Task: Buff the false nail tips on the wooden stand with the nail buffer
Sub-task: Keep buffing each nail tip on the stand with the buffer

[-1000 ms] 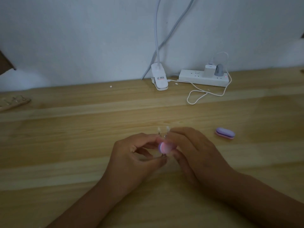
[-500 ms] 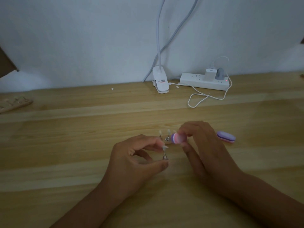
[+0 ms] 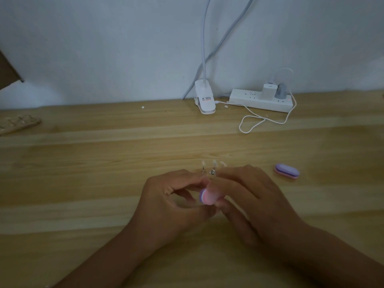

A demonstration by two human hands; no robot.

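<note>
Head view, hands: the right hand [image 3: 249,196] pinches a small pink-and-purple oval foam nail buffer [image 3: 207,196] between thumb and fingertips. The left hand [image 3: 172,196] curls its fingers beside it; what they grip is hidden.
Nail tips: clear plastic false nail tips [image 3: 214,163] stand on thin metal pins just beyond the knuckles, mid-tabletop. Their wooden stand is hidden.
Risk: the pins look flimsy, so hard rubbing may bend one or pop a tip off.
Spare: a second oval purple-pink buffer block [image 3: 287,171] lies toward the right edge of the pale wood-grain tabletop [image 3: 83,173].
</note>
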